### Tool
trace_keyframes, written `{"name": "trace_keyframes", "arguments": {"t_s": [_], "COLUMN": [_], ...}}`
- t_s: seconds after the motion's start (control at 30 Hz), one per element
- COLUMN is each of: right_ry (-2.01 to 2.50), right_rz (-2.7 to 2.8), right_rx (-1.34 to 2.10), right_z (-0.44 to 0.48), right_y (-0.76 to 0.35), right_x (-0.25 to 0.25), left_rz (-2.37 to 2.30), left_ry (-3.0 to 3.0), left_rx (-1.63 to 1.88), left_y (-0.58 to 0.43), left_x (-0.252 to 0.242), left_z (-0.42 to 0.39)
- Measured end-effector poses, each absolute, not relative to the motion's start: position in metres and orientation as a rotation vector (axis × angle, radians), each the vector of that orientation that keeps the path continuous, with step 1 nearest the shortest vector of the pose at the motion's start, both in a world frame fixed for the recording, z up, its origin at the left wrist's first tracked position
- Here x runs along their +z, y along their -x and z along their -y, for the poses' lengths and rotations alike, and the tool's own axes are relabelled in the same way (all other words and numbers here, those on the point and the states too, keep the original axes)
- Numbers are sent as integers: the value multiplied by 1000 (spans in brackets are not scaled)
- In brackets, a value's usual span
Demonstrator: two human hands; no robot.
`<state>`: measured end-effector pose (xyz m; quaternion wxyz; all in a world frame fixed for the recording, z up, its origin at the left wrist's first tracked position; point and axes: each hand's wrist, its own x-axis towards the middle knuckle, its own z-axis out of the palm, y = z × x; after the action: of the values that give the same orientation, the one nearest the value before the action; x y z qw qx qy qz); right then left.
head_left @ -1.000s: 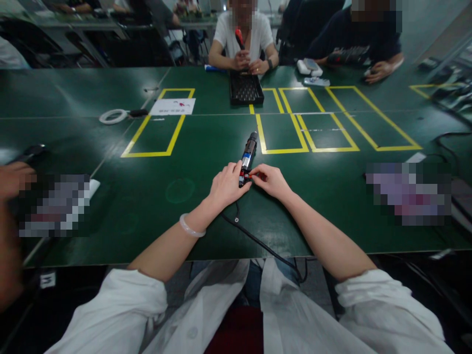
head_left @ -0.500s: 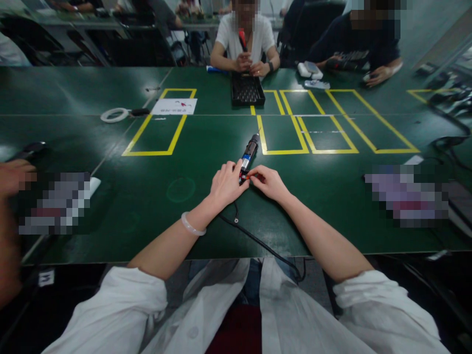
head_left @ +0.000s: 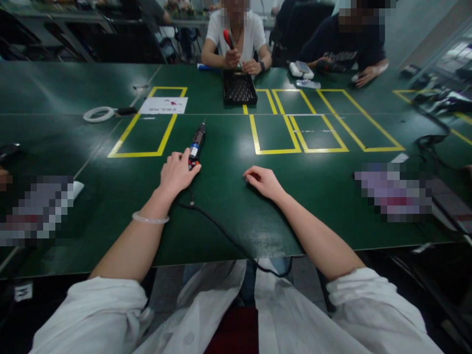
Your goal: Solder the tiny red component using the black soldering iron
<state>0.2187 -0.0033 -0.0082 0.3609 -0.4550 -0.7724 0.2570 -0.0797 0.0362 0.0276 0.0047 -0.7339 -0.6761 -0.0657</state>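
Observation:
My left hand [head_left: 178, 173] is closed around the rear part of a partly opened electric screwdriver [head_left: 198, 138]. The tool lies on the green table [head_left: 228, 196] with its thin bit pointing away from me. Its front is dark, a silver and blue motor body shows, and small red and orange parts stick out beside my thumb. A black cord [head_left: 221, 228] with a small metal ring on a short lead runs from under my left hand over the table edge. My right hand [head_left: 266, 181] rests apart on the table, fingers curled, with nothing visible in them.
Yellow tape outlines [head_left: 278, 151] mark the table. Across it, a person holds a red-handled tool over a black tray [head_left: 239, 91]; another sits to the right. A printed sheet [head_left: 162, 105] and a white cable coil [head_left: 99, 114] lie left. Blurred-out items [head_left: 394, 189] lie at both sides.
My left hand has moved left with the electric screwdriver. My right hand has come away from the tool's red and orange parts and now sits apart from it.

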Motion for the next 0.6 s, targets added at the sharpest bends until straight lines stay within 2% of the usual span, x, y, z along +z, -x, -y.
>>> {"name": "trace_keyframes", "arguments": {"t_s": [0.23,0.43,0.6], "right_ry": [1179,1186,1184], "right_rz": [1983,1981,1974], "right_rx": [674,678,701], "right_z": [4,4,4], "right_y": [-219,-218,-219], "right_x": [-8,-9,-10], "left_rz": [2534,2703,2716], "left_ry": [1906,1543,1492], "left_rx": [-313,-385,-360], "left_y": [178,234,252], "left_x": [27,25,26], "left_z": [-57,-51,-43]}}
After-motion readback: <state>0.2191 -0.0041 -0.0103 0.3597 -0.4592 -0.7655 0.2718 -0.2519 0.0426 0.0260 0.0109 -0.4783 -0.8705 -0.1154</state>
